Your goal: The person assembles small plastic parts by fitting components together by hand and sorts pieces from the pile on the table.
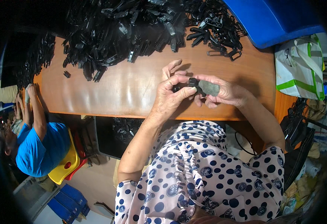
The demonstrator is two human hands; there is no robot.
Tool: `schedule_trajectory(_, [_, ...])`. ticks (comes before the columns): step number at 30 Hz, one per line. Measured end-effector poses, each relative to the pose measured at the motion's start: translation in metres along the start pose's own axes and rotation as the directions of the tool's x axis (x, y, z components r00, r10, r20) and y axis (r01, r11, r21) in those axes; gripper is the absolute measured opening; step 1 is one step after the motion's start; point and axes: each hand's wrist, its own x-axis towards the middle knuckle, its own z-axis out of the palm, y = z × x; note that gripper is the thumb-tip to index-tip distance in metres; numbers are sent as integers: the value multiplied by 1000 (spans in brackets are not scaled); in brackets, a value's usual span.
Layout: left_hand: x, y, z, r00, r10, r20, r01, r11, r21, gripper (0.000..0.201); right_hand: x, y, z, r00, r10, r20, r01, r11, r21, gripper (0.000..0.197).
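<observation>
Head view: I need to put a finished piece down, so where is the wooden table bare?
The wooden table is bare across its near half, between the heap of black plastic parts and the near edge, left of the left hand. Right of the right hand a smaller patch reaches the white bag. The far side is crowded.

Two hands at work, left hand (173,92) and right hand (221,91), pinching together one small black plastic part (190,83). Beyond the grip, one big heap of black plastic parts (141,26), too many to count. Further right: one blue bin (273,20), one white-and-green bag (299,67). Far left: one person in blue (36,143).
</observation>
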Motion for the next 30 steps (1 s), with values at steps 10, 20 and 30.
schedule_trajectory(10, [12,-11,13,979,-134,153,190,873,-449,31,6,17,-3,981,-192,-1,192,981,-37,39])
schedule_trajectory(20, [40,12,8,911,-412,-28,368,840,-398,17,2,-17,-22,945,-289,-154,53,598,-800,36])
schedule_trajectory(30, [105,6,-23,968,125,216,-241,243,940,23,-4,-52,-47,848,-529,-41,-351,-501,-791,24])
